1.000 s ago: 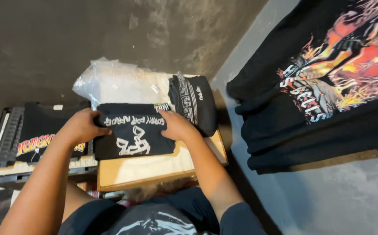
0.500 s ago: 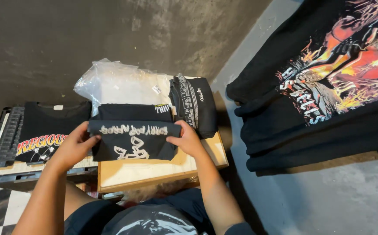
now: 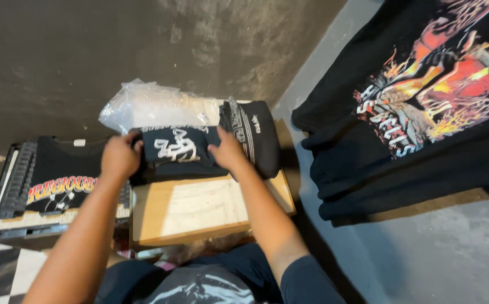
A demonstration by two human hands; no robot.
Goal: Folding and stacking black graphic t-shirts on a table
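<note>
A folded black T-shirt (image 3: 178,151) with a white graphic lies on a light wooden board (image 3: 199,208). My left hand (image 3: 119,157) grips its left edge, fingers curled over the cloth. My right hand (image 3: 227,151) presses on its right edge. Just behind the shirt is a crumpled clear plastic bag (image 3: 149,107). To its right rests another folded black garment (image 3: 256,135) with white print, touching the shirt I hold.
A black shirt with red and yellow lettering (image 3: 59,180) lies on a dark tray (image 3: 8,186) at the left. A large black shirt with a flame print (image 3: 419,107) is spread at the right on grey floor (image 3: 436,259). Dark wall behind.
The shirt has been folded smaller and moved back toward the plastic bag. Both hands came closer together and moved away from me along with it.
</note>
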